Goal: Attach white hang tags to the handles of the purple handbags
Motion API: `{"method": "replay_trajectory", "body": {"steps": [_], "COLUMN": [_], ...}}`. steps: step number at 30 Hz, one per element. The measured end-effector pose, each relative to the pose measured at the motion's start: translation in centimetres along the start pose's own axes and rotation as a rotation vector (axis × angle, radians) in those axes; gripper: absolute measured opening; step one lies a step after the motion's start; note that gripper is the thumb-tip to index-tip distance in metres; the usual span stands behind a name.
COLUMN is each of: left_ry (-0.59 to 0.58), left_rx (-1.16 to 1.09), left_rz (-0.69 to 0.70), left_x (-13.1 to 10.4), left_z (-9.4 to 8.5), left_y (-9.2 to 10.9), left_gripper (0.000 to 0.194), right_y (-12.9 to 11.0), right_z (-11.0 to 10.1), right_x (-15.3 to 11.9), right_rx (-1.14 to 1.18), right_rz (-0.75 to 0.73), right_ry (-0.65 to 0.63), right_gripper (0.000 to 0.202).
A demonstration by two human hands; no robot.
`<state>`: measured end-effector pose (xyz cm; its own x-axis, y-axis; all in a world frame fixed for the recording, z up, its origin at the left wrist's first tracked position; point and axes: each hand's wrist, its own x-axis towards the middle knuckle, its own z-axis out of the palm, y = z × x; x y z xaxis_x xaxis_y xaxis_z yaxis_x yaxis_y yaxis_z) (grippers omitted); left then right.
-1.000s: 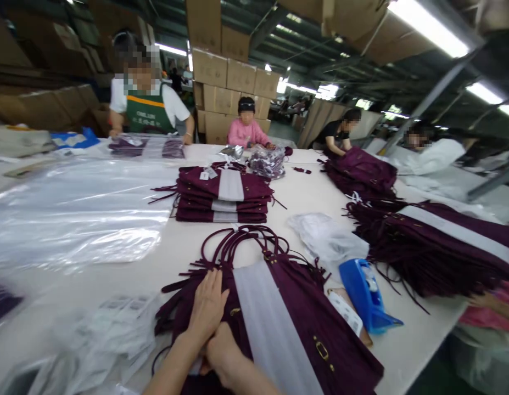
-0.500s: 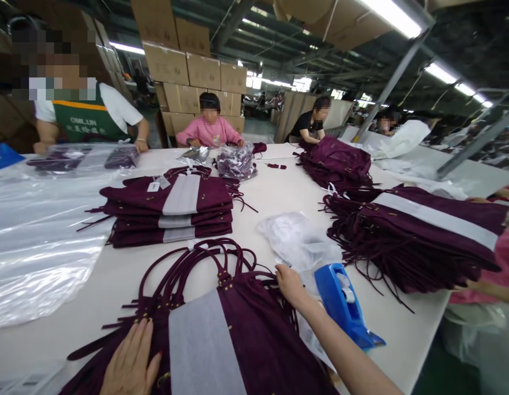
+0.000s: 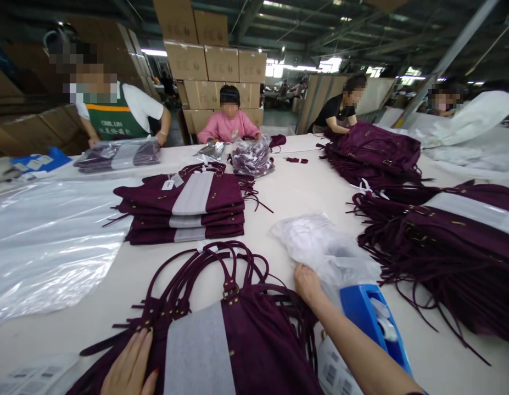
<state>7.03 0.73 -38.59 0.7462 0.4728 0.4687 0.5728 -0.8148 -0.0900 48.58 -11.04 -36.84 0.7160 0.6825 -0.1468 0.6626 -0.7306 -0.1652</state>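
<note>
A dark purple handbag (image 3: 266, 340) with a pale grey paper band (image 3: 200, 351) around it lies in front of me, its looped handles (image 3: 238, 263) pointing away. More handles beside them suggest further bags underneath. My left hand (image 3: 130, 365) rests flat on the left side of the handbag, fingers stretched out. Beyond the bag's right edge, my right hand (image 3: 307, 282) has its fingers curled in, beside a clear plastic bag (image 3: 320, 236) with white contents. Whatever is in those fingers, if anything, is hidden. Close to the right forearm stands a blue tape dispenser (image 3: 373, 323).
Banded purple handbags (image 3: 188, 203) are stacked ahead, with other piles (image 3: 443, 236) at right. Clear plastic sheets (image 3: 52, 247) cover the table's left. Printed labels (image 3: 336, 367) lie under my right forearm. Several co-workers (image 3: 229, 120) are at the far side.
The view has turned somewhat to the right side's loss, shifting most things rightward. My right hand has drawn in, its fingers more curled beside the plastic bag. My left hand stays on the handbag.
</note>
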Motion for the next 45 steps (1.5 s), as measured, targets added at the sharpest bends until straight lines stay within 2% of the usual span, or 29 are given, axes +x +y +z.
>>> {"method": "replay_trajectory", "body": {"steps": [5, 7, 9, 11, 13, 14, 16, 19, 22, 26, 29, 32, 36, 41, 45], "left_ry": [-0.026, -0.029, -0.022, -0.012, -0.006, -0.011, -0.040, -0.140, -0.238, -0.247, -0.217, -0.240, -0.293, -0.272, -0.212], "left_rx": [0.024, 0.018, 0.012, 0.015, 0.023, 0.026, 0.028, -0.027, -0.185, -0.526, -0.823, -1.049, -1.225, -1.441, -1.667], "left_rz": [-0.023, -0.043, -0.061, -0.077, -0.091, -0.097, -0.113, -0.141, -0.225, -0.406, -0.518, -0.558, -0.640, -0.850, -1.037], "left_x": [0.0, -0.1, -0.1, 0.1, 0.2, 0.3, 0.6, 1.1, 2.1, 3.8, 5.0, 5.8, 6.1, 5.6, 5.8], "left_z": [-0.1, -0.1, -0.1, -0.2, -0.4, -0.5, -0.9, -1.9, -3.5, -5.9, -7.3, -8.0, -7.9, -6.9, -6.6], "left_y": [0.3, 0.4, 0.6, 0.8, 1.0, 1.1, 1.2, 1.2, 1.0, 0.6, 0.4, 0.6, 1.1, 1.7, 1.6], "left_gripper": [0.067, 0.066, 0.065, 0.065, 0.065, 0.065, 0.062, 0.055, 0.052, 0.062, 0.060, 0.041, 0.017, 0.016, 0.016], "right_y": [0.8, 0.7, -0.1, -1.6, -3.8, -5.1, -7.8, -11.6, -14.6, -17.0, -17.8, -18.2, -18.5, -18.5, -18.1], "right_z": [-2.4, -3.8, -5.3, -6.8, -8.2, -8.7, -9.4, -8.8, -7.0, -4.8, -3.9, -3.4, -3.2, -3.1, -2.8], "right_x": [-0.1, -0.9, -2.3, -3.9, -5.6, -6.4, -7.9, -9.8, -11.4, -13.1, -13.9, -14.3, -14.6, -15.2, -15.6], "right_rx": [0.157, 0.238, 0.422, 0.773, 1.129, 1.240, 1.298, 1.264, 1.170, 1.080, 1.043, 1.033, 1.014, 1.042, 1.119], "right_rz": [0.049, 0.034, -0.007, -0.028, -0.014, -0.001, -0.006, -0.078, -0.193, -0.307, -0.340, -0.355, -0.353, -0.308, -0.211], "right_ry": [-0.039, -0.051, -0.073, -0.151, -0.299, -0.383, -0.527, -0.679, -0.757, -0.811, -0.827, -0.842, -0.859, -0.889, -0.982], "right_gripper": [0.030, 0.029, 0.034, 0.035, 0.034, 0.033, 0.029, 0.028, 0.027, 0.028, 0.028, 0.029, 0.030, 0.027, 0.028]}}
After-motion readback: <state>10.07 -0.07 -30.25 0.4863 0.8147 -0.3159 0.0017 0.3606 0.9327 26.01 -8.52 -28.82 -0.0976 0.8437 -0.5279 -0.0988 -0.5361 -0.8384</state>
